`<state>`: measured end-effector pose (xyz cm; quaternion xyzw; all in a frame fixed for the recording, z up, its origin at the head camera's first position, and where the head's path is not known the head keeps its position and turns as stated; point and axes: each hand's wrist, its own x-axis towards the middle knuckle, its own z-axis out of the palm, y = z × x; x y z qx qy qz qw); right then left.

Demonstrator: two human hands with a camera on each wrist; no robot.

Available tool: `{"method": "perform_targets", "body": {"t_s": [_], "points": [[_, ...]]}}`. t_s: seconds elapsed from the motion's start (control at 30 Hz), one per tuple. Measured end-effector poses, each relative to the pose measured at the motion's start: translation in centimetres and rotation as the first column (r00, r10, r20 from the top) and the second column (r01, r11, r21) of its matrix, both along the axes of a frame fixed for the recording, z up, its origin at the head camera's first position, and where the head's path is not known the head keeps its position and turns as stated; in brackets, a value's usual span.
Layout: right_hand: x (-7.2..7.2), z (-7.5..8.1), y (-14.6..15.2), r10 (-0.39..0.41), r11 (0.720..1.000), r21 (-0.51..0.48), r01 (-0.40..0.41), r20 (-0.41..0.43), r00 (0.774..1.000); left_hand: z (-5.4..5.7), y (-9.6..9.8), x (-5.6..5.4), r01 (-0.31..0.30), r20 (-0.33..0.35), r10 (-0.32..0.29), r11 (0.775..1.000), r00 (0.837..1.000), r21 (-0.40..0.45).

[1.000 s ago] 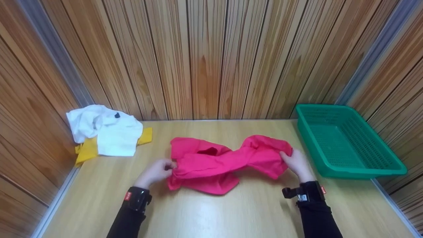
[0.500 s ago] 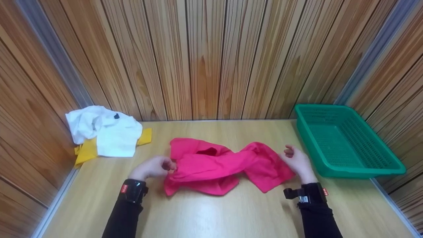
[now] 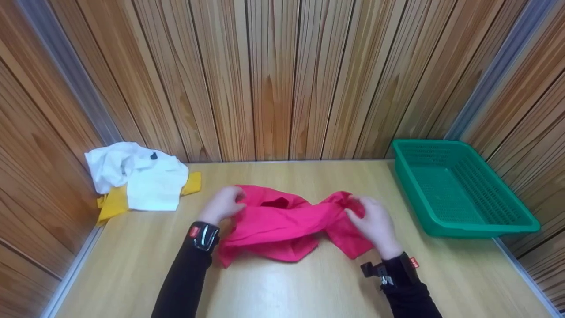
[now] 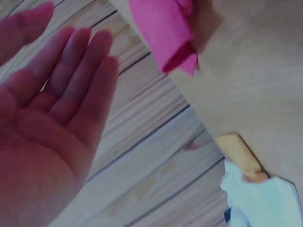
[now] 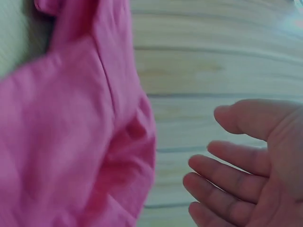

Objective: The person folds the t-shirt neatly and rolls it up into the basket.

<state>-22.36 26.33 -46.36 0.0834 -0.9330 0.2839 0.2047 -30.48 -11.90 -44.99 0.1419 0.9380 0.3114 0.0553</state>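
A crumpled bright pink garment (image 3: 278,225) lies across the middle of the table, with a dark opening in its upper left part. My left hand (image 3: 223,205) hovers by its left end; in the left wrist view that hand (image 4: 57,123) has its fingers extended, holding nothing. Over the garment's right end is my right hand (image 3: 375,225), thumb apart from the fingers. The right wrist view shows this hand (image 5: 241,175) with loosely extended fingers and a gap between it and the pink cloth (image 5: 71,123).
At the back left, a white cloth (image 3: 156,190) with a small dark mark lies over a yellow cloth (image 3: 114,205). A green plastic basket (image 3: 435,216) stands at the right. Wood-panelled walls (image 3: 269,88) enclose the table (image 3: 273,291) at the back and sides.
My right hand has let go of the garment's right end, which dropped flatter, and has moved left over it. My left hand has left the lower left edge and moved up toward the upper left corner.
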Motion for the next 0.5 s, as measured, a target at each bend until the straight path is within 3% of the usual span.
{"method": "perform_targets", "body": {"t_s": [0.13,0.23,0.4,0.5], "points": [[0.3,-0.9,-1.8,0.037,0.996,0.081,-0.04,0.037,0.999,-0.4,1.9,-0.7,0.023,-0.108,-0.029,0.998,0.994,-0.05],[0.5,-1.7,-2.9,0.015,0.987,0.157,-0.027,0.074,0.997,-0.9,3.2,-1.0,0.031,-0.186,-0.048,0.995,0.981,-0.097],[0.8,-3.2,-4.0,-0.053,0.972,0.235,0.028,0.101,0.993,-2.8,4.6,-1.5,0.01,-0.316,-0.061,0.987,0.947,-0.159],[0.8,-4.1,-4.3,-0.087,0.965,0.255,0.055,0.119,0.989,-4.0,5.1,-1.5,-0.033,-0.353,-0.037,0.982,0.935,-0.188]]}}
